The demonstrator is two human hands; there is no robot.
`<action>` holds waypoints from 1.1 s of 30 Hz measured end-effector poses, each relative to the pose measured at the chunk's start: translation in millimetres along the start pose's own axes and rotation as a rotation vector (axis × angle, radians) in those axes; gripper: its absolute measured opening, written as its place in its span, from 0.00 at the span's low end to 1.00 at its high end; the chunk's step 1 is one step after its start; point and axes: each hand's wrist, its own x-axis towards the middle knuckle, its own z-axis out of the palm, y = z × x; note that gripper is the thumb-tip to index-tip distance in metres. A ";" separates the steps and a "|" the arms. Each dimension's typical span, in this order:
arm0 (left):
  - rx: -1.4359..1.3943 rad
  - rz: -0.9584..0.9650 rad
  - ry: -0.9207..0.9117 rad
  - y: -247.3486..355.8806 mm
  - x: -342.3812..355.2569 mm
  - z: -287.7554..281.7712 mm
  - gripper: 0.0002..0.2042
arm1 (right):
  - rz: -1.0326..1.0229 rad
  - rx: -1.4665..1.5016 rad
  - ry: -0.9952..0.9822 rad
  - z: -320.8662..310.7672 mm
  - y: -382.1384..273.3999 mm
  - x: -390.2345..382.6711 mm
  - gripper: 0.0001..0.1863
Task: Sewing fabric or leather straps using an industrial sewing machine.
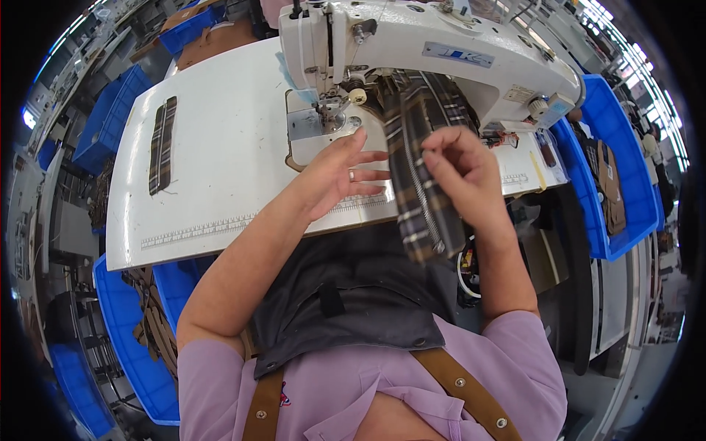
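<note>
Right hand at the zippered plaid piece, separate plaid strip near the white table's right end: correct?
Wrong end: the head view shows the separate plaid strip near the left end of the white table. The right hand is at the zippered plaid piece, as stated.

Strip lights [654,82] glowed at the upper-right rim as bright light washed the white tabletop [220,162], leaving faint glare; the fisheye view bent straight edges, blackness filled the corners and the plaid fabric [414,173] blurred slightly at its lower end.
</note>
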 end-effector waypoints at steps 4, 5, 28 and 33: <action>-0.060 0.201 0.016 3.4 19.3 -18.5 0.26 | 0.204 0.086 -0.270 34.4 7.1 -26.1 0.07; 0.014 0.270 0.108 6.8 19.3 -28.9 0.26 | 0.197 0.030 -0.295 39.0 18.4 -26.3 0.07; 1.644 0.742 0.254 17.2 13.7 -82.3 0.19 | -0.585 -0.947 -0.379 54.2 93.7 78.5 0.31; 1.778 0.821 0.278 18.8 13.5 -80.2 0.20 | -0.560 -0.936 -0.356 55.6 97.2 85.0 0.32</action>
